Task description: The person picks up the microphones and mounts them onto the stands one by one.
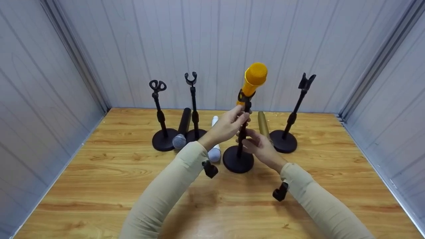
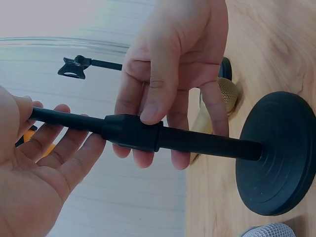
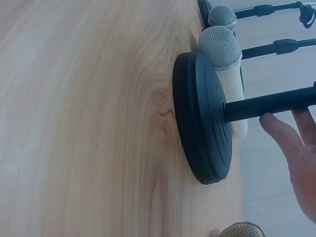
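A yellow microphone (image 1: pixel 255 75) sits tilted in the clip of a black microphone stand (image 1: pixel 238 161), its round base on the table. My left hand (image 1: pixel 226 124) holds the upper pole just below the clip, fingers behind it. Lower down, my right hand (image 1: pixel 263 148) grips the pole. In the left wrist view, the right thumb (image 2: pixel 155 101) presses on the thick collar (image 2: pixel 131 132), with fingers on the far side. A white microphone (image 1: pixel 214 154) lies left of the base, a gold microphone (image 1: pixel 263 124) to the right behind my right hand.
Two black stands with bare clips, a left one (image 1: pixel 164 137) and a second one (image 1: pixel 195 116), stand at the left. Between them lies a black microphone (image 1: pixel 182 129) with a silver head. Another bare stand (image 1: pixel 284 141) is at the right. Pale panel walls (image 1: pixel 199 39) enclose the wooden table (image 1: pixel 109 186).
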`<action>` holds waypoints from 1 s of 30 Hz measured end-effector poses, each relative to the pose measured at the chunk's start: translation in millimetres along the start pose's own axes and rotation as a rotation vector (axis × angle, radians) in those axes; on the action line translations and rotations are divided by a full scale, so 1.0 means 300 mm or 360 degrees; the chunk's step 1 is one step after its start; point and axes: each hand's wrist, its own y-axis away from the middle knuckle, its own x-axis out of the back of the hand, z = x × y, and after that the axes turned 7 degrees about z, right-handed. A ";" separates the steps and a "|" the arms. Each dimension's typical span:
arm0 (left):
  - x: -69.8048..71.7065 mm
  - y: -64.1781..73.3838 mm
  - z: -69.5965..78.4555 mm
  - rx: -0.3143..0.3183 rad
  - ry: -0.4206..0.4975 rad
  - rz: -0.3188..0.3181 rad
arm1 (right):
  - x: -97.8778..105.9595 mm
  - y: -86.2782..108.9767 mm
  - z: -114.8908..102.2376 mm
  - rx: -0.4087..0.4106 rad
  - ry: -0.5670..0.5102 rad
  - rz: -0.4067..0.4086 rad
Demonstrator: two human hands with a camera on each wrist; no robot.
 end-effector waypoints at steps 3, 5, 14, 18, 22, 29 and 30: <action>-0.002 0.001 -0.002 -0.0012 -0.0013 0.0013 | -0.001 -0.002 0.004 0.0007 -0.0009 0.0001; -0.005 0.000 -0.004 -0.0025 -0.0001 0.0022 | -0.001 -0.004 0.004 0.0003 -0.0007 0.0007; -0.014 -0.004 -0.002 -0.0052 0.0037 0.0045 | -0.005 -0.017 -0.001 -0.0046 0.0088 0.0064; -0.013 -0.006 0.001 -0.0046 0.0031 0.0043 | -0.009 -0.020 -0.004 -0.0077 0.0098 0.0103; -0.010 -0.006 -0.001 -0.0033 0.0037 0.0033 | -0.003 -0.012 -0.005 -0.0072 0.0049 0.0059; -0.009 -0.004 -0.005 -0.0017 0.0075 0.0010 | -0.003 -0.007 -0.009 -0.0015 0.0013 -0.0045; -0.010 -0.004 -0.006 -0.0016 0.0083 0.0008 | -0.002 -0.007 -0.009 -0.0013 0.0009 -0.0048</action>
